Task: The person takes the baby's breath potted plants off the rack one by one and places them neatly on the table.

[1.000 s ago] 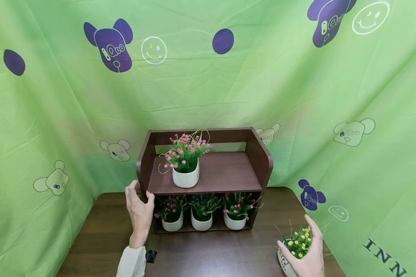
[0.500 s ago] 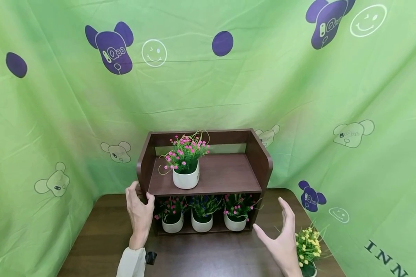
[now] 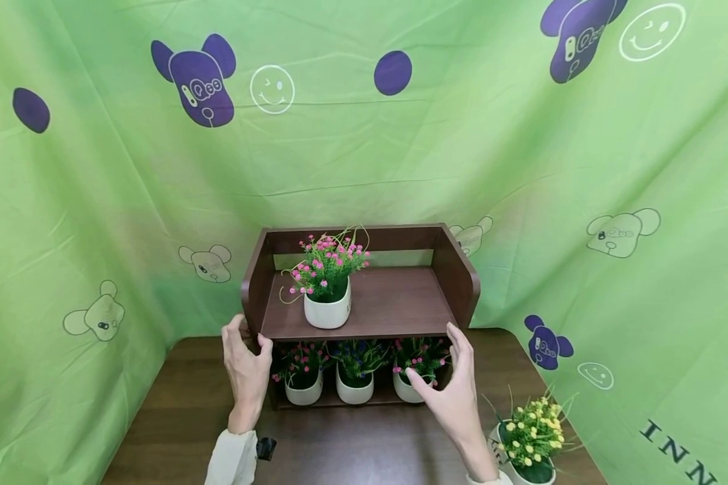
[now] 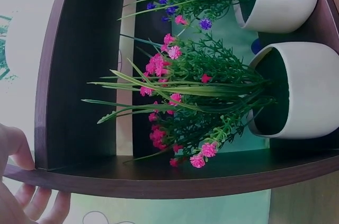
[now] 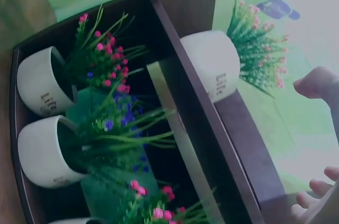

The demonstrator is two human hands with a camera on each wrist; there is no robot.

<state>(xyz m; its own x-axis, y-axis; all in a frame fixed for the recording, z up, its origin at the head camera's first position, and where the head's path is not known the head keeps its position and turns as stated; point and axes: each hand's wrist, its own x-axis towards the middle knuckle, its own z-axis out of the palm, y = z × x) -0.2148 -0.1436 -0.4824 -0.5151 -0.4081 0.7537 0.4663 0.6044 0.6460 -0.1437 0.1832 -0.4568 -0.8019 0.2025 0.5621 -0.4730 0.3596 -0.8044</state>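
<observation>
My left hand (image 3: 246,377) grips the left side panel of a dark brown two-tier wooden shelf (image 3: 400,296), thumb and fingers on either side of the panel in the left wrist view. My right hand (image 3: 455,401), holding nothing, has its thumb and fingers spread before the shelf's right end. It partly hides a white pot of pink flowers (image 3: 404,391) on the lower tier. A blue-flowered pot (image 3: 354,393) and another pink-flowered pot (image 3: 304,393) stand left of it. On the upper tier, left of centre, is a white pot with pink flowers (image 3: 327,311).
A white pot with yellow flowers (image 3: 534,434) stands on the brown table (image 3: 176,417) at front right, beside my right forearm. A green printed cloth (image 3: 340,155) hangs behind the shelf and along both sides.
My right hand has left the yellow-flowered pot, moving left and up toward the shelf's right end. My left hand stays on the shelf, and the pots on the shelf have not moved.
</observation>
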